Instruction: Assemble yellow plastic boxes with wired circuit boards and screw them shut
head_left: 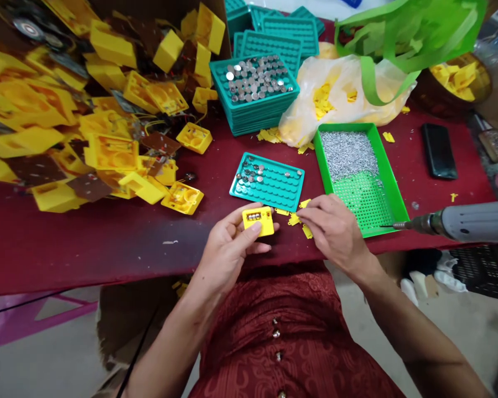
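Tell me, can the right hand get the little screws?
Probably yes. The right hand is right by the open green tray, and nothing covers the screws at its far end. The fingertips are by the yellow tabs.

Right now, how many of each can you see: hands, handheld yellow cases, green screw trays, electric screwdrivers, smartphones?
Left hand and right hand: 2
Handheld yellow case: 1
Green screw tray: 1
Electric screwdriver: 1
Black smartphone: 1
Total: 6
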A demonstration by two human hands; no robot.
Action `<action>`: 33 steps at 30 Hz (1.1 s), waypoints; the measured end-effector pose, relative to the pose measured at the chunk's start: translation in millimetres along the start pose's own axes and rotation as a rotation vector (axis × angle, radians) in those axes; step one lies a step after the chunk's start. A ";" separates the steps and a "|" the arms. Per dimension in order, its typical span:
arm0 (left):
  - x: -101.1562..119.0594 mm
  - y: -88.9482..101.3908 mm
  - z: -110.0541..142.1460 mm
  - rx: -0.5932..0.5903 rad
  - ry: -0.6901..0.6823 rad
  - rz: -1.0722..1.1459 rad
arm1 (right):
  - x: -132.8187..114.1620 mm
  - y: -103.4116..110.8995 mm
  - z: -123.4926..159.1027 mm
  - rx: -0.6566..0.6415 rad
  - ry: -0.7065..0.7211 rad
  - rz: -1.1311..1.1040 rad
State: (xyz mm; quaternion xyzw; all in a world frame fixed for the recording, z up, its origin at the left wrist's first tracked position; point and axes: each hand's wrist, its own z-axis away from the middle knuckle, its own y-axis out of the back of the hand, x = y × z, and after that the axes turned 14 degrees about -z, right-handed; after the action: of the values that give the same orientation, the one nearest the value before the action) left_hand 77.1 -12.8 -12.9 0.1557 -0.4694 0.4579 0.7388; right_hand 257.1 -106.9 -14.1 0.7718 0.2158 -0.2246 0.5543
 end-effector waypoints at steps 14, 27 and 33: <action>-6.4 -1.4 2.7 0.002 -0.023 0.039 | -5.3 -1.8 -5.0 -0.236 0.005 0.259; -9.7 -8.5 -3.4 0.080 -0.175 -0.091 | -33.1 -3.1 -25.7 0.114 -0.428 -0.742; -15.6 -7.0 -2.5 0.107 -0.224 -0.176 | -36.6 -22.3 -27.0 0.086 -0.461 -0.671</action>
State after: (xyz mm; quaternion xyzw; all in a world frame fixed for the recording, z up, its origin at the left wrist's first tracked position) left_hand 82.0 -23.2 -25.8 0.2854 -0.5084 0.3955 0.7097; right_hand 217.5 -77.8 -1.9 0.6107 0.3162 -0.5687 0.4512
